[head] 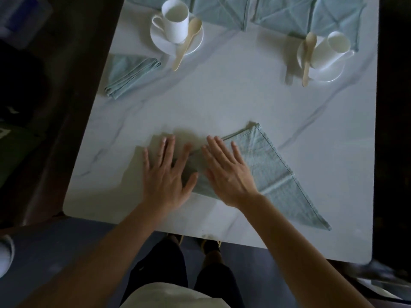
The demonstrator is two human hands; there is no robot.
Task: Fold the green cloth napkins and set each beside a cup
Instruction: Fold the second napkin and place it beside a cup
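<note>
A pale green triangular cloth napkin (273, 174) is pressed flat at lower centre on the white marble table (222, 103). The left hand (165, 176) and right hand (228, 174) are laid on it, fingers straight and spread.

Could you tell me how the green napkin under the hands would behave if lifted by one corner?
Probably floppy: the napkin lies flat as thin cloth with soft creases, so it would likely droop and unfold. It looks light and may slide on the smooth table, though the left hand and right hand press it flat.
</note>
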